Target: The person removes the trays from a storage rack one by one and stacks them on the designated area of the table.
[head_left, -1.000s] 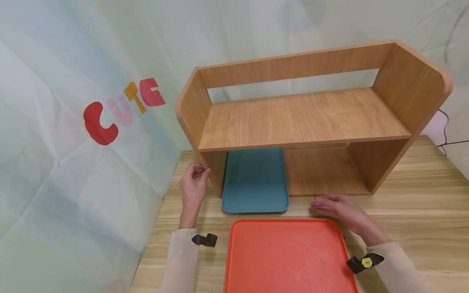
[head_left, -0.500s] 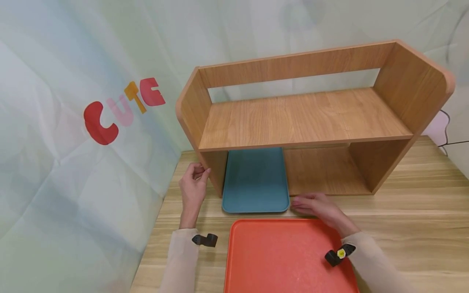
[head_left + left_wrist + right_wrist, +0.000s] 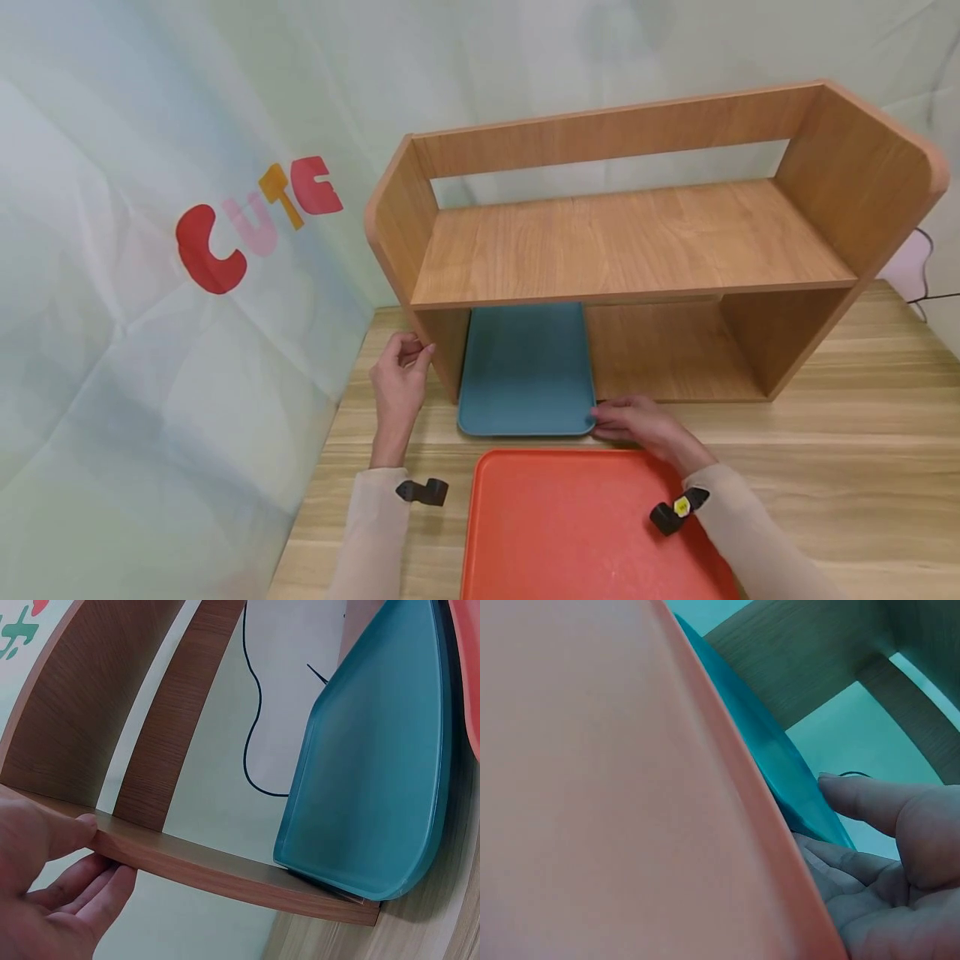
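A two-tier wooden desk shelf (image 3: 630, 242) stands at the back of the table. My left hand (image 3: 399, 385) grips the front edge of its left side panel, thumb on one face and fingers on the other in the left wrist view. A blue tray (image 3: 528, 375) lies in the lower left of the shelf, its front end jutting out past the base. My right hand (image 3: 645, 427) holds that tray's front right corner. In the right wrist view the thumb (image 3: 862, 802) is over the rim, with the other fingers lower, partly hidden by a red tray (image 3: 630, 787).
The red tray lies on the wood-grain table (image 3: 862, 467) just in front of the shelf, below my right forearm. A light fabric backdrop (image 3: 135, 400) with coloured letters hangs along the left and back. The shelf's upper board (image 3: 622, 237) overhangs the blue tray's rear part.
My right hand has moved left along the shelf's front to the blue tray's corner and taken hold of it. The left hand keeps its grip on the side panel.
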A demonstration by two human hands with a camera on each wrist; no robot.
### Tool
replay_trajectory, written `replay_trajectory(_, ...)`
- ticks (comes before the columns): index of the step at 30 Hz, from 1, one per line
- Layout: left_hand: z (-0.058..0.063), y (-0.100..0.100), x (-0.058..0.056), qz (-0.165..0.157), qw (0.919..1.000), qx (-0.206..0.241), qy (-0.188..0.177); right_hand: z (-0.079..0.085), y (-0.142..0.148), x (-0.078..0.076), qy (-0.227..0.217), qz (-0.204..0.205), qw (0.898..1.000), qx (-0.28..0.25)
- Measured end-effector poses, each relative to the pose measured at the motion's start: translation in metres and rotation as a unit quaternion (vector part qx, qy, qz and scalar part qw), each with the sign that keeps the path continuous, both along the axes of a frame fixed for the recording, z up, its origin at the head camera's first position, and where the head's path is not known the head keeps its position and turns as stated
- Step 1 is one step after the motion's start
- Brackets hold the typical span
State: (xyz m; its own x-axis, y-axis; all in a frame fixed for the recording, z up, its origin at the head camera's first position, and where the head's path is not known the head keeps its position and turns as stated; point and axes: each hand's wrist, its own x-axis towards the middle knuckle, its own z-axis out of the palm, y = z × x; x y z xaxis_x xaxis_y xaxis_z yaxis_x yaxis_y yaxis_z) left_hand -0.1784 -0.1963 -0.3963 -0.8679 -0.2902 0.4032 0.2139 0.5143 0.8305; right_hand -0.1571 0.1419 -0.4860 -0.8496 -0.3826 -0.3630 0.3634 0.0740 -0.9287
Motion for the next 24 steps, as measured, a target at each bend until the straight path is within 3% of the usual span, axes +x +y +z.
replay_trajectory(12,0.0002,0.0013,0.001,-0.004,0.9997,0.012,0.018,-0.0024,-0.0073,-0.0065,-0.036,-0.016,0.999,-0.004)
replay_trajectory(24,0.0004,0.0012,0.0005,-0.002,0.9999,0.011,0.007,-0.0016,-0.005,-0.002,-0.029,-0.041,0.997,-0.055)
